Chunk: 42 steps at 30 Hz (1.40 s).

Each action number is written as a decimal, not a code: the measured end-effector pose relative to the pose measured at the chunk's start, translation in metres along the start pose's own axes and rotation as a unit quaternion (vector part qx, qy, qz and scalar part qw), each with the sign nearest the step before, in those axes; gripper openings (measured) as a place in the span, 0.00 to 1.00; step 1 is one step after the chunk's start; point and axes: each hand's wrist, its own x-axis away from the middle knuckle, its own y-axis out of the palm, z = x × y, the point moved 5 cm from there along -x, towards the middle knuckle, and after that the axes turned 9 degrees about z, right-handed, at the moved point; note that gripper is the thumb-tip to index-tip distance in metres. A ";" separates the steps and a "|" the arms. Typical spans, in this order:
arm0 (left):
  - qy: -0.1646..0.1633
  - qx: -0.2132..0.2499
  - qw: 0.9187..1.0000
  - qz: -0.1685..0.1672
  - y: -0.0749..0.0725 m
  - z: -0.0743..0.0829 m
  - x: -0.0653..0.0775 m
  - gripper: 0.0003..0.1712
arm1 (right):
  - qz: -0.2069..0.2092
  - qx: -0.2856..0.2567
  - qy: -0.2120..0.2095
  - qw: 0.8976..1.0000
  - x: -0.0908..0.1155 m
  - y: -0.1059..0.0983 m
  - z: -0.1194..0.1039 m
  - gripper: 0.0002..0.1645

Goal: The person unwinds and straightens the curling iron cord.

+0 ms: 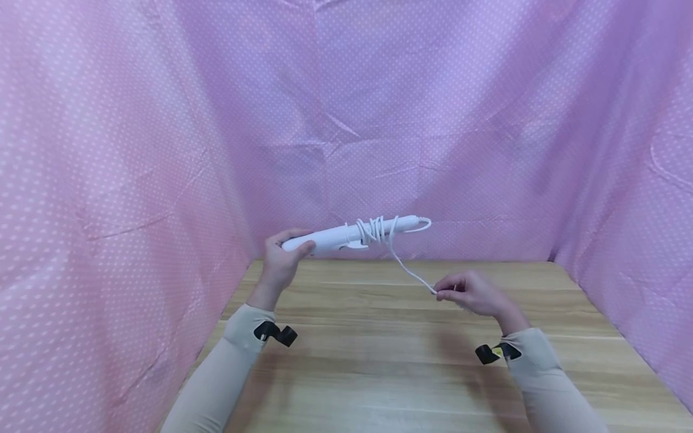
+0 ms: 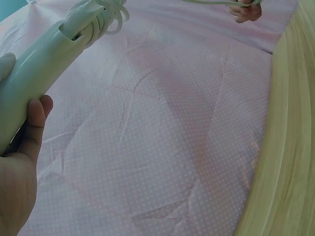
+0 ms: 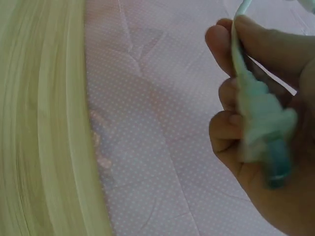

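A white curling iron (image 1: pixel 327 239) is held up in the air, tilted slightly, its narrower end to the right. My left hand (image 1: pixel 281 258) grips its thicker end, thumb and fingers on opposite sides. A small lever (image 1: pixel 354 245) sticks out below its middle. The white power cord (image 1: pixel 406 267) is wound several times round the narrower part, and a free length runs down to my right hand (image 1: pixel 471 293). In the right wrist view, thumb and forefinger pinch this cord near its end. The blurred plug (image 3: pixel 263 123) with metal prongs lies within the palm, the other fingers curled by it.
Below both hands lies a wood-grain table (image 1: pixel 379 361). Pink dotted cloth (image 1: pixel 346 120) hangs behind the table and on both sides. Each sleeved wrist carries a small black camera, one on the left (image 1: pixel 276 332) and one on the right (image 1: pixel 495 353).
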 end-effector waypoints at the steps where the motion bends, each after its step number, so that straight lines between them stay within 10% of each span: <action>1: 0.003 -0.002 1.000 0.002 0.000 0.001 0.000 0.12 | -0.006 -0.001 -0.017 1.000 0.000 0.002 -0.002 0.06; 8: 0.019 -0.046 0.999 -0.002 0.005 0.007 -0.002 0.18 | -0.007 -0.019 -0.054 0.998 -0.002 0.010 -0.009 0.07; 14: 0.026 -0.057 0.998 -0.013 0.010 0.011 -0.003 0.21 | 0.103 -0.083 0.000 0.991 -0.011 0.010 -0.016 0.11; 21: 0.025 -0.066 0.998 -0.001 0.011 0.012 -0.002 0.18 | 0.305 -0.144 -0.084 0.938 -0.019 0.002 -0.047 0.12; 30: 0.016 -0.078 0.997 0.003 0.015 0.009 -0.003 0.21 | 0.365 -0.204 -0.245 0.875 -0.026 0.003 -0.082 0.19; 42: 0.000 -0.080 0.997 -0.001 0.015 0.006 -0.006 0.23 | 0.382 -0.160 -0.235 0.879 -0.036 0.026 -0.088 0.24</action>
